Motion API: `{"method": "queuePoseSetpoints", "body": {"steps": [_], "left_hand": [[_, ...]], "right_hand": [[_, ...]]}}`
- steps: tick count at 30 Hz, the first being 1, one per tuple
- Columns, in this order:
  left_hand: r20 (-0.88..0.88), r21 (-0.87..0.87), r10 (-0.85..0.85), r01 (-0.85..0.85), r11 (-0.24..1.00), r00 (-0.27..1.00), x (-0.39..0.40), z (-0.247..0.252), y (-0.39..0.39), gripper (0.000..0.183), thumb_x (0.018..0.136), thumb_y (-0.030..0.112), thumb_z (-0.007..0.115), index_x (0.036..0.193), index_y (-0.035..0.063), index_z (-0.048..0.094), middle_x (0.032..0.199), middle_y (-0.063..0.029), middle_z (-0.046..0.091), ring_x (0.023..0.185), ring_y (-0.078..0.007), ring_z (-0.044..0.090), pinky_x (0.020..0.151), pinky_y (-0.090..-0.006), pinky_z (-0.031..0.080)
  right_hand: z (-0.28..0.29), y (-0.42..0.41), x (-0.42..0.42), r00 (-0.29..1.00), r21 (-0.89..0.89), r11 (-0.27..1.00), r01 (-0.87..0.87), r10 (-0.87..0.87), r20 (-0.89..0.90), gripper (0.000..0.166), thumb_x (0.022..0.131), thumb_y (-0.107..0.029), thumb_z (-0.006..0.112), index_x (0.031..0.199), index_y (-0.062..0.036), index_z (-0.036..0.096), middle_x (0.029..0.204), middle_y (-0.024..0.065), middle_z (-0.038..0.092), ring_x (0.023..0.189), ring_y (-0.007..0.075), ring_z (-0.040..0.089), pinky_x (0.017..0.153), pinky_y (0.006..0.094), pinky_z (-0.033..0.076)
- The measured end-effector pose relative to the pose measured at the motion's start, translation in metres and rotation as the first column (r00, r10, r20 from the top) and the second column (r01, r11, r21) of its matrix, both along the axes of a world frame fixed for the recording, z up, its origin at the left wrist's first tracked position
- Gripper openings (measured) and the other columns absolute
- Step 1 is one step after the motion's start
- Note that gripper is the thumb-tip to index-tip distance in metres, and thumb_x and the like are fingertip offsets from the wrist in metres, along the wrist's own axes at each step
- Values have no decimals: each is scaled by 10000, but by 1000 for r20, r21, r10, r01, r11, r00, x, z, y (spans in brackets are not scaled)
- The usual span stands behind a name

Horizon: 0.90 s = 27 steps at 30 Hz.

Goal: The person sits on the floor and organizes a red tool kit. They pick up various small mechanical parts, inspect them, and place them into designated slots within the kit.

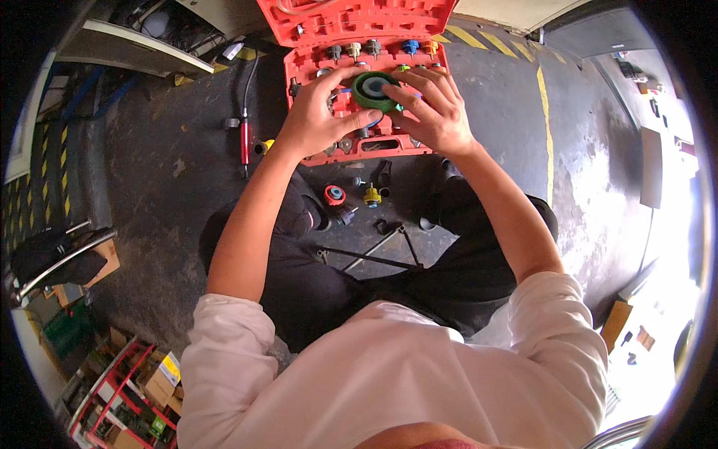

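A green threaded cap adapter with a grey-blue centre is held up between my two hands, over an open red plastic tool case. My left hand grips it from the left, with the thumb at its lower edge and the fingers behind. On the other side my right hand has its fingers on the cap's rim and face. In the case's far row sit several cap adapters, among them a blue one and an orange one. My hands hide part of the case's middle.
Between my legs lie a red-rimmed cap, a yellow adapter and other small fittings on the dark floor. Closer in is a metal-rod frame. A red hand pump with a black hose lies left of the case, near a yellow-and-black fitting.
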<state>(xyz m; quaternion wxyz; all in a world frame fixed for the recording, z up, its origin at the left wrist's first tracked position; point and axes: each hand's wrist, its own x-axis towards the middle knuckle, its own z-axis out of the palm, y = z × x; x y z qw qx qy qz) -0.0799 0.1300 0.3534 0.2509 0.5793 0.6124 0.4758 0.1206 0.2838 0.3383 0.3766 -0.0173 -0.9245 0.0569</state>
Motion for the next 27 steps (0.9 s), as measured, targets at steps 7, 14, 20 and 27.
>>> {"method": "queuePoseSetpoints", "body": {"steps": [7,14,20,27], "left_hand": [[-17,54,-2,3,999,1000,2,3,0,709,828,323,896,1410,58,591,1306,-154,698,1209,-299,683,1044,-417,528],[-380,106,84,-47,993,921,0,10,-9,692,777,222,897,1405,137,620,1348,-107,686,1255,-316,645,1101,-442,482],[-466,62,102,-83,995,879,-10,37,-25,652,738,136,880,1353,121,664,1297,-121,713,1195,-330,670,1057,-440,510],[-522,-81,-51,10,997,851,-55,42,-33,641,739,184,888,1344,140,679,1294,-148,713,1172,-338,683,1047,-441,515]], "right_hand": [[2,-3,1,1000,-48,999,24,-25,-15,589,719,-226,878,1286,-208,720,1207,17,687,1018,239,646,875,400,522],[9,-13,1,999,-175,984,13,-21,-42,641,688,-218,892,1290,-108,704,1148,77,708,1047,286,656,878,422,535],[19,-29,-17,999,-374,927,-22,31,19,669,683,-198,895,1301,-60,681,1153,130,702,1076,325,657,934,450,535],[0,-33,-47,990,-550,834,-45,111,87,656,697,-182,912,1287,-38,663,1168,151,696,1091,348,646,968,435,532]]}}
